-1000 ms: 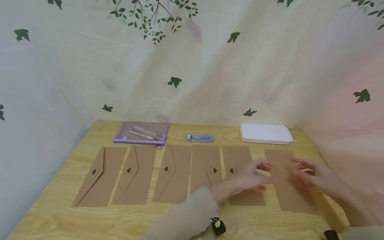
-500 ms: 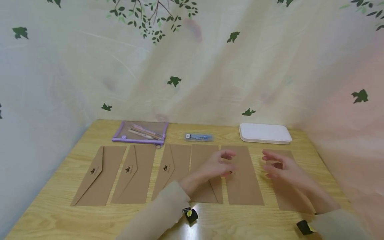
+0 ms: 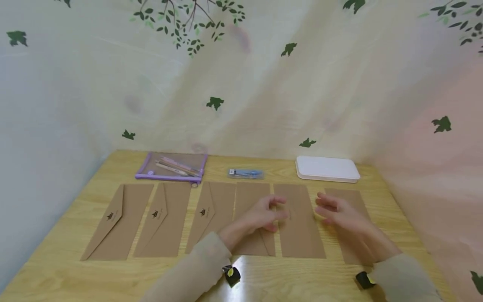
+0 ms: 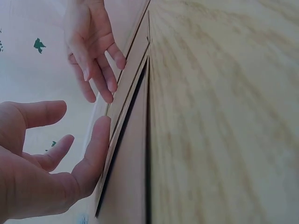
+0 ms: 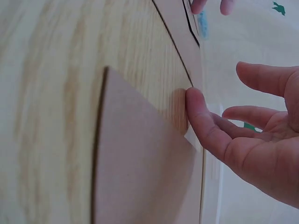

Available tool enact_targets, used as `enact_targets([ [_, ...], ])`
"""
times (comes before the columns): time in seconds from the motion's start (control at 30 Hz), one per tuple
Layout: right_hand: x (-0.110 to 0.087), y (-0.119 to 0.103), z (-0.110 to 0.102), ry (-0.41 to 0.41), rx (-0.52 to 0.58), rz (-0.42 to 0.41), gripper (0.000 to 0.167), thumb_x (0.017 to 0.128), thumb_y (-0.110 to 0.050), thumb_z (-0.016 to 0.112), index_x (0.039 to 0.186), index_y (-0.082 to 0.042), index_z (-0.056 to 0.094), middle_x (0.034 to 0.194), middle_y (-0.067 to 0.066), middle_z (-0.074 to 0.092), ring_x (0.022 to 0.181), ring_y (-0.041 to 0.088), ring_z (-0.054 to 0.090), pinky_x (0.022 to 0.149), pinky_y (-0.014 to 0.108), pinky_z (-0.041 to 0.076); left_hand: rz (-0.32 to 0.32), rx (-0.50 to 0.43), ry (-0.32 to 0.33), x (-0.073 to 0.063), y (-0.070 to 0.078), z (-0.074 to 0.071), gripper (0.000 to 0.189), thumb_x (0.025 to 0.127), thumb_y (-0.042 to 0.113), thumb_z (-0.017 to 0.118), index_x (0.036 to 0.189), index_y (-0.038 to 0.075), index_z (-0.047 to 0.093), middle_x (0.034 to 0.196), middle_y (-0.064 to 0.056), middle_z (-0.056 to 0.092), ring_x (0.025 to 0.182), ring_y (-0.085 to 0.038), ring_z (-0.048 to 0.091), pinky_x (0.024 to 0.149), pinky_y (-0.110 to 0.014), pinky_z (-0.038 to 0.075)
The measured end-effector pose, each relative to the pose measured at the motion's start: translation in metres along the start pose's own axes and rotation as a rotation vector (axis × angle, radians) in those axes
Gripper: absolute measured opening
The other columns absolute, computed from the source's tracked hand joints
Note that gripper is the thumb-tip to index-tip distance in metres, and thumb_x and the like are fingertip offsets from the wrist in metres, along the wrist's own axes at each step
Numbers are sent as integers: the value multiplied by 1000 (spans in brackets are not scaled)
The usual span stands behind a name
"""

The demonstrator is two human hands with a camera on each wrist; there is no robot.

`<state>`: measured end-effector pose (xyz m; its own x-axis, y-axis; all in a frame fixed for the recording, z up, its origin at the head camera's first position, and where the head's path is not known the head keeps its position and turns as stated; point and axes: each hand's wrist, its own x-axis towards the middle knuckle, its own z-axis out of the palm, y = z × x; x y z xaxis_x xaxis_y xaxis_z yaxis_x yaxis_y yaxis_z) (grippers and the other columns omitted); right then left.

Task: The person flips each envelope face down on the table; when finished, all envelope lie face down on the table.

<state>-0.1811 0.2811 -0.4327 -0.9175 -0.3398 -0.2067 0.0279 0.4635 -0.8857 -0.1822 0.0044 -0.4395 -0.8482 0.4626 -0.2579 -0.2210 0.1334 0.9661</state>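
Across the worktop, between near and far edges: we see six brown envelopes in a row, the three nearest the left edge showing crown-marked flaps.
Left hand: over the fourth envelope, loose-fingered, grasping nothing; we cannot tell whether it touches paper.
Right hand: between the fifth envelope and partly over the sixth envelope, relaxed and empty, contact unclear to us.
Far edge: a purple-trimmed pouch towards the left corner, a blue case, a white case towards the right.
Row risk: a low fingertip or trailing sleeve could, we judge, drag light paper askew across narrow gaps.
Flap risk: a finger catching underneath might crease one, we think.
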Motion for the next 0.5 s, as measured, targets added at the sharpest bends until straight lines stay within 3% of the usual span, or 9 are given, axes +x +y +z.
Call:
enact_targets([
  [0.27,1,-1,7,-16,91,30,67,103,-12,60,150,19,24,145,39,41,131,45,47,87,38,59,-2,-19,19,2,-5,2,40,93,7,72,129,0,58,113,-11,61,91,-24,64,70,-39,62],
  [0.5,2,-2,10,-28,122,52,67,105,-15,57,150,19,21,148,41,35,131,44,48,88,38,59,-24,-11,23,3,-3,3,38,92,7,72,128,-1,59,113,-9,58,92,-23,63,71,-37,62],
])
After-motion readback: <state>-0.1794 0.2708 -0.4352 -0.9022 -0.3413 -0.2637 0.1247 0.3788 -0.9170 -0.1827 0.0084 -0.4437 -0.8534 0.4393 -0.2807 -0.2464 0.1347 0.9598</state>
